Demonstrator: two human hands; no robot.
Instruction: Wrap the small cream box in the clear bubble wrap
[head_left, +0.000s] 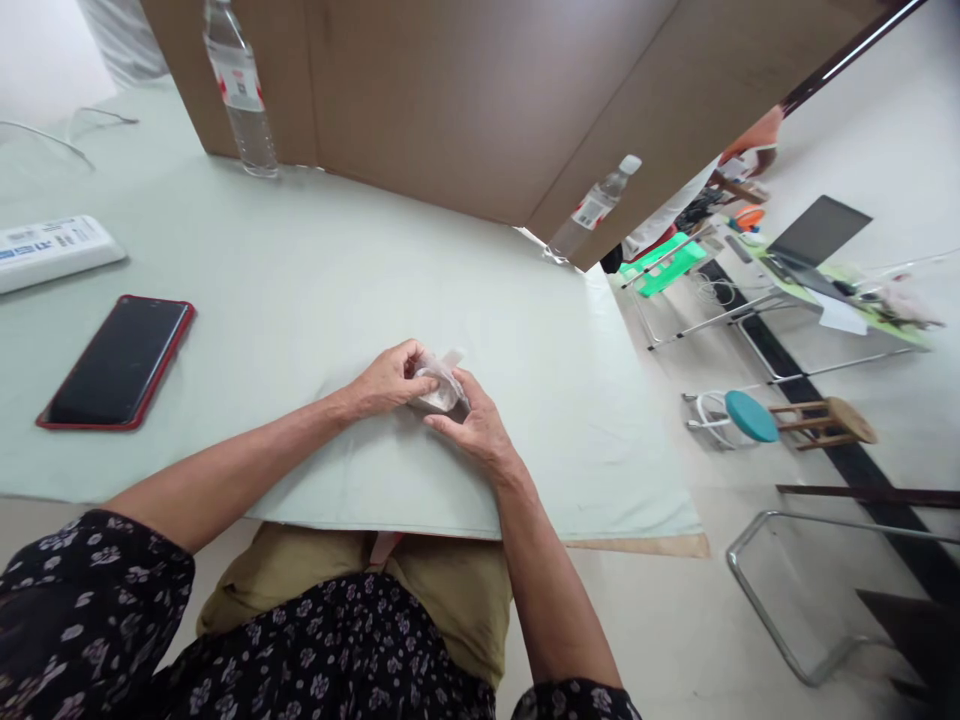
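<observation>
Fingers of the left hand (381, 383) pinch a plastic bag (445, 396); the right hand (482, 428) grips opposite those fingertips, likely steadying it.

Small crinkled clear wrapping (442, 385) between left hand (384, 382) and right hand (480, 425).
</observation>
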